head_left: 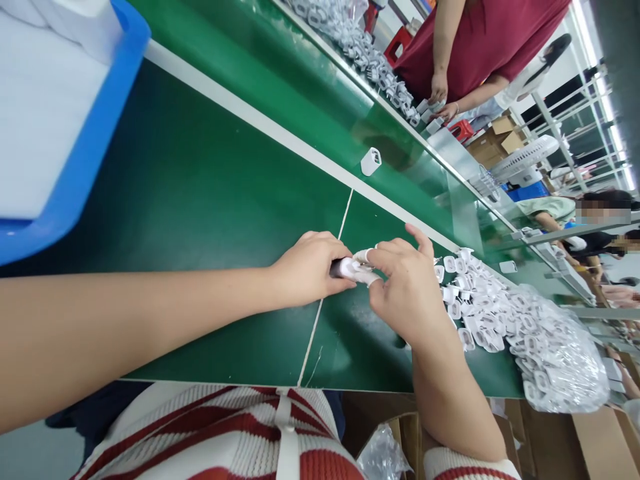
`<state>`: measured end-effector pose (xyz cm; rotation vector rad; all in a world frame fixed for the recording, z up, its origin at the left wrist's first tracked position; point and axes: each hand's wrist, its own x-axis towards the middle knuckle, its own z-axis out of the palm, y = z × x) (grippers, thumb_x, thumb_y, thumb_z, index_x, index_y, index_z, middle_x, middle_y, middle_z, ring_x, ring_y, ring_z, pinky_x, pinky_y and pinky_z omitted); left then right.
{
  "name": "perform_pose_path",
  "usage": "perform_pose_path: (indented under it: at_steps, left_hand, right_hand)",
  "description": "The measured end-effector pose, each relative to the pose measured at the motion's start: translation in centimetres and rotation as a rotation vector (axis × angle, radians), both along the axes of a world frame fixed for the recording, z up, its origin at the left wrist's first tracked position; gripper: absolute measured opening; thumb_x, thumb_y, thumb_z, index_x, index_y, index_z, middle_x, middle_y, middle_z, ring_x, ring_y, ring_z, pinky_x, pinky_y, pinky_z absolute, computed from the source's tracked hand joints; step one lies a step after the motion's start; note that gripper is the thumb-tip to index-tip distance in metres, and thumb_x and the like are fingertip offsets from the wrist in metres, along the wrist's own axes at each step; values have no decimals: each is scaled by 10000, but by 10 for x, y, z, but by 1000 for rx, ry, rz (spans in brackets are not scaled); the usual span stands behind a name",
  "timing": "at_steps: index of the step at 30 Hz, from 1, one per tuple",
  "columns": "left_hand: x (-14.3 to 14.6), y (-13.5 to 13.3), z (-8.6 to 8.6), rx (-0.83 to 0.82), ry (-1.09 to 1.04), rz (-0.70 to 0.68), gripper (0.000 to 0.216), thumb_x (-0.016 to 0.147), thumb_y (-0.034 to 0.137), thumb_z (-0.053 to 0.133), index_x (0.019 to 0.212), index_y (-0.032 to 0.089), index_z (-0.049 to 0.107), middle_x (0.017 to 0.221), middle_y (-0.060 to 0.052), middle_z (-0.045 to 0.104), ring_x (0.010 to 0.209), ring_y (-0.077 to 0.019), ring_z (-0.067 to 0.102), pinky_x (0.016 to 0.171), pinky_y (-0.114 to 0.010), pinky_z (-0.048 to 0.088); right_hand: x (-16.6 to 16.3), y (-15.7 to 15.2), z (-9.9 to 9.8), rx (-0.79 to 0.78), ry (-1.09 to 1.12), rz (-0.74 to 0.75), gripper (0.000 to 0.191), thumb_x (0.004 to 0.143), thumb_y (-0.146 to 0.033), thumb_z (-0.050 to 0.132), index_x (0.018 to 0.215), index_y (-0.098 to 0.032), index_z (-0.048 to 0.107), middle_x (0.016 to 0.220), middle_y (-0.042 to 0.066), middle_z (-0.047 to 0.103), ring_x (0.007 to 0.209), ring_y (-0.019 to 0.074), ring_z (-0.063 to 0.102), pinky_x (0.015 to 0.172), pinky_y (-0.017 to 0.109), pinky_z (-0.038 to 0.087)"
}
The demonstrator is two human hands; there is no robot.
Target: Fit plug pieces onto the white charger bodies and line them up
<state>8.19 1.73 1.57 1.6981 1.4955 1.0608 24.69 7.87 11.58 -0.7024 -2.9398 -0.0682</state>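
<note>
My left hand is closed round a white plastic charger piece with a dark side, held just above the green work surface. From the right, my right hand meets it, with thumb and fingertips pinched at the piece's right end. White finger covers show on the right fingertips. Some thin metal shows between those fingers, but whether it is a separate plug part I cannot tell. Right of my right hand lies a heap of white plug parts. A white charger housing stands alone on the green conveyor belt.
A blue tray with white contents stands at the left. A clear plastic bag of white parts lies at the right. Across the belt, behind a clear panel, a co-worker in a red top handles white parts beside another heap.
</note>
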Motion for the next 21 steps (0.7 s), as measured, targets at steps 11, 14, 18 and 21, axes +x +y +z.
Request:
perform_pose_path:
  at_steps: [11, 14, 18, 21]
  left_hand:
    - [1, -2, 1, 45, 33, 5, 202, 837, 390, 820, 934, 225, 756, 994, -55, 781, 1036, -301, 666, 964, -473, 468]
    - [0, -1, -1, 46, 19, 3, 211, 836, 381, 836, 951, 219, 763, 1008, -57, 784, 1046, -299, 667, 980, -478, 470]
    - [0, -1, -2, 44, 6, 16, 225, 824, 362, 861, 963, 209, 771, 1061, -59, 785, 1098, -306, 660, 1019, -483, 466]
    - [0, -1, -1, 32, 18, 22, 212, 815, 348, 869, 948, 212, 774, 1035, -52, 783, 1095, -309, 662, 1029, -483, 466]
  right_hand:
    - [18, -5, -19, -84, 156, -87, 172, 821, -105, 594, 875, -242, 682, 778, -30, 600, 777, 187, 633, 1271, 635, 243]
    - [22, -6, -29, -75, 226, -109, 114, 874, -150, 610, 807, -233, 648, 790, -24, 599, 792, 183, 631, 1249, 613, 297]
    - [16, -1, -26, -163, 212, -108, 170, 820, -96, 599, 835, -239, 690, 780, -34, 596, 794, 173, 643, 1246, 583, 303]
    - [9, 3, -16, -200, 174, -106, 262, 732, -40, 556, 823, -238, 701, 753, -50, 573, 764, 161, 635, 1283, 585, 229]
